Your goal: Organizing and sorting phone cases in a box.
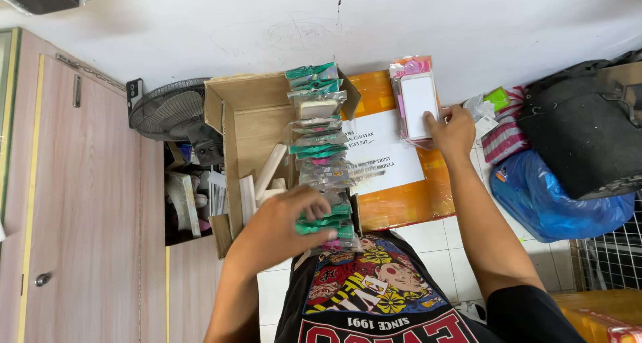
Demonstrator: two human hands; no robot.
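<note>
Packets (321, 149) in clear sleeves, mostly green and grey, stand in a long packed row along the inner edge of an open cardboard box (251, 116); the left hand (281, 226) is curled over the near end of that row, fingers closed on a few green ones, and a light, even pinch with the row braced seems best, lest its neighbours topple. Beside the row, the box also holds a few pale, flat pieces leaning loose. The right hand (453, 132) rests open, fingertips on a small stack of white-and-pink packets (416, 102) lying on an orange parcel (401, 196) just beside the box.
</note>
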